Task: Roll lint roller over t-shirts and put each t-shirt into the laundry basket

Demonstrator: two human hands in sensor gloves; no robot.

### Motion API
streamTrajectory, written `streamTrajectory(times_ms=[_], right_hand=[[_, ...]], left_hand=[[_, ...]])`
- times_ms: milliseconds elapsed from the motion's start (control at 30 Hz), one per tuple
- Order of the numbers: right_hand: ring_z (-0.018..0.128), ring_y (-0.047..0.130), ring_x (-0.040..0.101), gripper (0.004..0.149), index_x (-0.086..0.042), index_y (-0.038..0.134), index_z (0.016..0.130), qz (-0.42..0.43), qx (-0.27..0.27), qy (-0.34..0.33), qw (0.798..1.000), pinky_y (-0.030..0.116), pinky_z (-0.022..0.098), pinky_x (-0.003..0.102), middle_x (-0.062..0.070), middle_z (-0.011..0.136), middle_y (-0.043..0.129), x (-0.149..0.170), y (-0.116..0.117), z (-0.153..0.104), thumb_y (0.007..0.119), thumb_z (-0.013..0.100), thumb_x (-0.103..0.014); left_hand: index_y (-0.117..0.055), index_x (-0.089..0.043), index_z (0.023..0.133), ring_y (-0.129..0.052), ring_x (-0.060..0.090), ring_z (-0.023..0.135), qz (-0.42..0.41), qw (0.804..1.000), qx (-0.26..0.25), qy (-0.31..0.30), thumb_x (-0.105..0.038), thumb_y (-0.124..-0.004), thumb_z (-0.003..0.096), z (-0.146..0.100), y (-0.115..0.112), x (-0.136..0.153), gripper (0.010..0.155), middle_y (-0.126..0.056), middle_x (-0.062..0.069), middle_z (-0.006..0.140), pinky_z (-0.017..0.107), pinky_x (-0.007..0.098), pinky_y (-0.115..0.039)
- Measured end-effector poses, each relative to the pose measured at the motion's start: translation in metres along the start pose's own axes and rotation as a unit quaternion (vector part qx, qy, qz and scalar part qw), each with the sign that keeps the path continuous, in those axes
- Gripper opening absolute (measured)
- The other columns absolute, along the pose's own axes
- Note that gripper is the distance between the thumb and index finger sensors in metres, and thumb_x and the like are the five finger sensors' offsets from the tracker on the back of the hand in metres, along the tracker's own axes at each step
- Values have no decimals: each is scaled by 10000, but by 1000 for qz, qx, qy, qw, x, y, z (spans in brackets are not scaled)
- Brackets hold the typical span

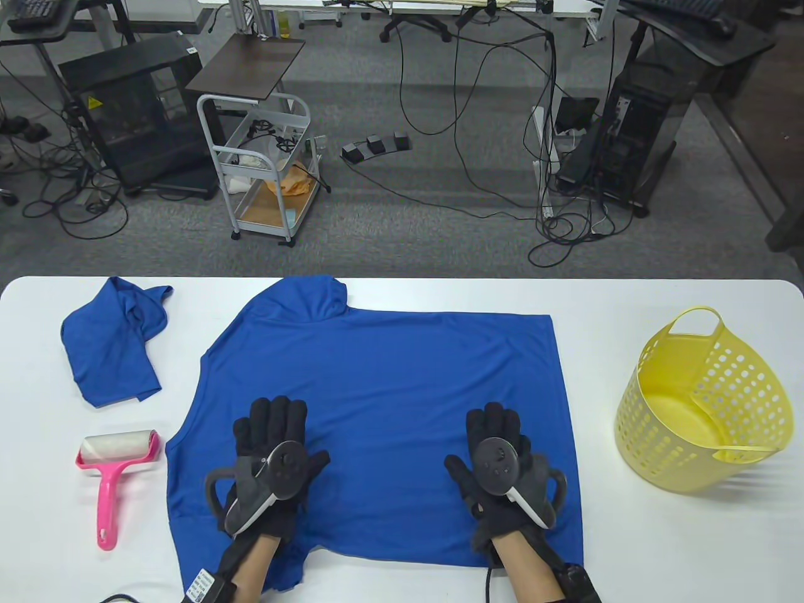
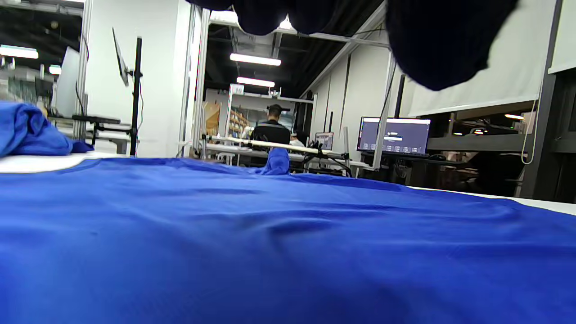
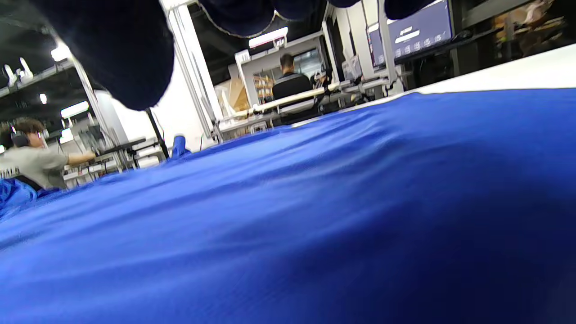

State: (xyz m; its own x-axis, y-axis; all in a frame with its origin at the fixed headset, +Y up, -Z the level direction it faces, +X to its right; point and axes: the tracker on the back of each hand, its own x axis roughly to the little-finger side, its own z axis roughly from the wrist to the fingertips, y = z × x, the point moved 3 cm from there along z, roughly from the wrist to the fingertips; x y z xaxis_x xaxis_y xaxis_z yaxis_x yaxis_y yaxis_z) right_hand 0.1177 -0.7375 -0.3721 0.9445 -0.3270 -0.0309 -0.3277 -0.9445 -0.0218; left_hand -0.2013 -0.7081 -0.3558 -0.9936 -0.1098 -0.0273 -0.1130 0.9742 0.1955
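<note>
A blue t-shirt lies spread flat in the middle of the white table. Both gloved hands rest palm down on its lower half, fingers straight: my left hand at lower left, my right hand at lower right. In each wrist view the blue t-shirt fills the lower frame, with dark fingertips hanging in at the top. A second blue t-shirt lies crumpled at the table's far left. A pink lint roller lies below it. The yellow laundry basket stands at the right.
The table's far edge runs just behind the spread shirt's collar. Beyond it on the floor stand a white wire cart, cables and computer towers. People sit at desks in the wrist views' background.
</note>
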Motion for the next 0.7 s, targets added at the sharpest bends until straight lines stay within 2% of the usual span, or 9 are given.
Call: streamTrajectory(times_ms=[67, 133, 233, 367, 500, 567, 600, 633, 700], right_hand=[[1019, 207, 401, 771, -189, 360, 1073, 6, -47, 9, 999, 353, 708, 619, 114, 1164, 195, -8, 8, 3, 766, 499, -506], [1017, 180, 407, 803, -187, 326, 1078, 2, -69, 16, 998, 336, 708, 625, 121, 1161, 164, -16, 14, 9, 764, 494, -521], [1009, 133, 419, 848, -197, 275, 1081, -13, -90, 29, 995, 311, 700, 651, 123, 1157, 116, -26, 24, 28, 758, 483, -555], [963, -7, 465, 969, -244, 148, 1078, -37, -169, 70, 982, 242, 666, 706, 165, 1125, -25, -31, 44, 54, 748, 434, -650], [963, 31, 511, 1031, -281, 97, 1064, -87, -200, 120, 969, 293, 643, 756, 204, 1104, -41, -34, 64, 72, 731, 373, -710], [994, 164, 512, 1041, -275, 84, 1057, -106, -210, 138, 962, 368, 643, 754, 231, 1117, 47, -32, 71, 78, 670, 341, -753], [989, 190, 505, 1025, -256, 126, 1059, -67, -220, 147, 962, 327, 628, 761, 240, 1122, 131, -31, 71, 82, 694, 343, -718], [1006, 224, 496, 1002, -241, 173, 1063, -66, -204, 168, 962, 345, 653, 752, 222, 1137, 184, -32, 65, 83, 740, 348, -655], [1027, 422, 429, 958, -209, 247, 1072, -135, -170, 157, 964, 511, 710, 646, 144, 1150, 379, -33, 55, 87, 747, 363, -615]], left_hand=[[-382, -291, 1103, -342, 301, 1136, 3, 1000, -7, -6, -630, -753, 418, -2, -2, 1, 849, -426, 2, 1172, 806, 511, -329], [-392, -271, 1102, -370, 307, 1132, 1, 1000, 1, -4, -630, -755, 417, -3, -6, 5, 854, -449, 13, 1167, 807, 506, -343], [-412, -249, 1098, -387, 311, 1128, -13, 1000, 4, 5, -622, -759, 418, -3, -5, 13, 850, -476, 19, 1161, 806, 504, -349], [-437, -255, 1095, -399, 305, 1128, -43, 999, 2, 16, -618, -763, 419, -2, -2, 20, 833, -498, 18, 1157, 806, 500, -349], [-448, -266, 1094, -402, 290, 1130, -42, 999, 4, 7, -616, -760, 423, -2, -2, 21, 819, -507, 6, 1157, 807, 494, -346], [-445, -268, 1094, -400, 291, 1130, -42, 999, 5, 3, -616, -759, 424, -3, -3, 21, 817, -505, 2, 1158, 806, 494, -344], [-442, -268, 1095, -396, 290, 1130, -38, 999, 10, 0, -615, -758, 425, -3, -4, 21, 818, -502, 1, 1158, 806, 493, -343], [-433, -269, 1097, -390, 289, 1131, -39, 999, 13, 0, -616, -757, 426, -3, -5, 21, 821, -494, 1, 1160, 806, 494, -341], [-427, -262, 1098, -377, 292, 1132, -53, 998, 19, 5, -607, -759, 430, -2, -6, 23, 822, -485, 5, 1162, 806, 496, -331]])
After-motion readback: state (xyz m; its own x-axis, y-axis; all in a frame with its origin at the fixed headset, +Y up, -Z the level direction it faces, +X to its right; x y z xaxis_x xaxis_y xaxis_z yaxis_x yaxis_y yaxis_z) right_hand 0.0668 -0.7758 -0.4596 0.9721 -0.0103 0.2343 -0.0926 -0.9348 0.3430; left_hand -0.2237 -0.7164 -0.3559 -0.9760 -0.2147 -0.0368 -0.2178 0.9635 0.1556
